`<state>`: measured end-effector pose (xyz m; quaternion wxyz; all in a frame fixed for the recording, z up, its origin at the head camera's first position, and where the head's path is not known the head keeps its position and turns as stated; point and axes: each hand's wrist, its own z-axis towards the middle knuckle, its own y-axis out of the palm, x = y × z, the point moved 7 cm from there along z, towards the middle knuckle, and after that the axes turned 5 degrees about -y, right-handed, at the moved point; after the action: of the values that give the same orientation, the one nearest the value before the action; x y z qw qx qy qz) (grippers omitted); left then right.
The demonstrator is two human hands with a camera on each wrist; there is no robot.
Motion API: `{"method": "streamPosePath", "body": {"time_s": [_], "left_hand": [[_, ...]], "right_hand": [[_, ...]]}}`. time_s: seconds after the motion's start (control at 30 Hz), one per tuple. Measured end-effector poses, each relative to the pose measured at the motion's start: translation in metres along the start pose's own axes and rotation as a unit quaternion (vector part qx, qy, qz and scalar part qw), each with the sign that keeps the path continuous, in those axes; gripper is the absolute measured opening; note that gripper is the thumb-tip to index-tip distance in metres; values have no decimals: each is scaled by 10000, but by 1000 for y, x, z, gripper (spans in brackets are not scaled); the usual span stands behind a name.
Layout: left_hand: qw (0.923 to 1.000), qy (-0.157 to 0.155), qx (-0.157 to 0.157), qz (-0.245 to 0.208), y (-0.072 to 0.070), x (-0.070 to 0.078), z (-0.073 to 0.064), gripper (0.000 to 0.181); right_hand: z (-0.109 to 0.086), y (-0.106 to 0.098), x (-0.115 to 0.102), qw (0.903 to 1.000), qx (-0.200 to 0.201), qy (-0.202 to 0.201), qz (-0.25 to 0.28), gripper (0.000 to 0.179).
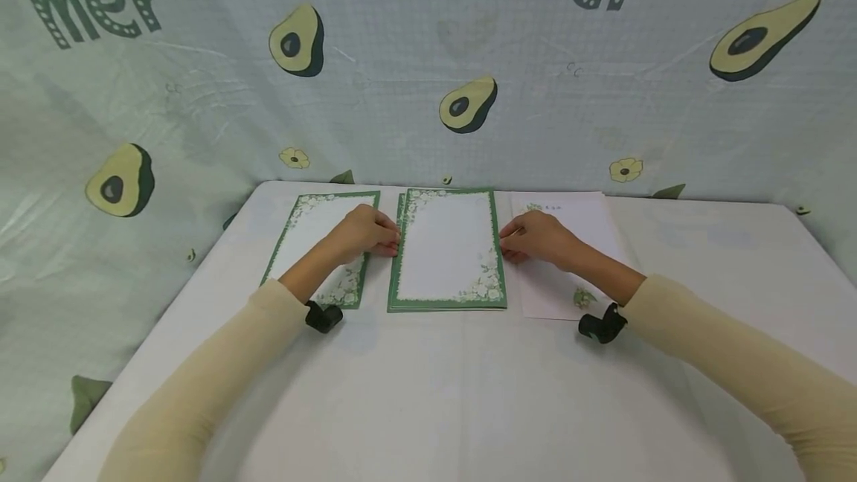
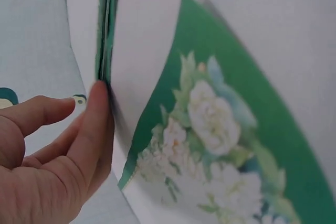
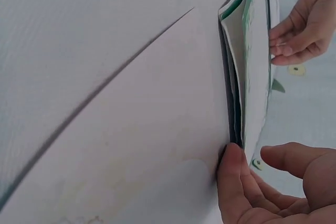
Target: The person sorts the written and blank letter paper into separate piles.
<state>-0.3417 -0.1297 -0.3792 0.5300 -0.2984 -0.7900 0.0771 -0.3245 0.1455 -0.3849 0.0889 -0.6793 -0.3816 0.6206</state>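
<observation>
In the head view a small stack of white paper with a green floral border (image 1: 447,251) lies in the middle of the table, its sheets slightly out of line at the left. My left hand (image 1: 364,233) touches its left edge with the fingertips, and my right hand (image 1: 538,238) touches its right edge. Both wrist views show the thumbs raised clear of the stack; the right wrist view shows gaps between the sheets (image 3: 236,66). Under my left forearm lies another green-bordered sheet (image 1: 304,233). Beneath my right hand lies a pale sheet with small floral prints (image 1: 549,292).
A white cloth covers the table (image 1: 415,393). Behind it hangs a pale curtain (image 1: 388,117) printed with avocados and lettering. Each wrist carries a black camera, one by the left sleeve (image 1: 323,317) and one by the right (image 1: 602,323).
</observation>
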Motion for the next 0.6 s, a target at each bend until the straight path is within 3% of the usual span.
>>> {"method": "streamPosePath", "body": {"time_s": [0.1,0.2,0.43,0.6], "left_hand": [[9996,-26,136,250,-4,2,-2,26],[9997,-110,145,172,-7,5,-4,29],[9980,-268,-80,-575,-5,5,0,32],[9876,-622,-239,-1425,-1,0,5,35]], "right_hand": [[1,-1,0,10000,22,3,-65,35],[2,0,-4,10000,46,-12,-45,39],[-1,2,-8,9996,-49,96,256,40],[-8,1,-3,9979,-114,186,612,41]]}}
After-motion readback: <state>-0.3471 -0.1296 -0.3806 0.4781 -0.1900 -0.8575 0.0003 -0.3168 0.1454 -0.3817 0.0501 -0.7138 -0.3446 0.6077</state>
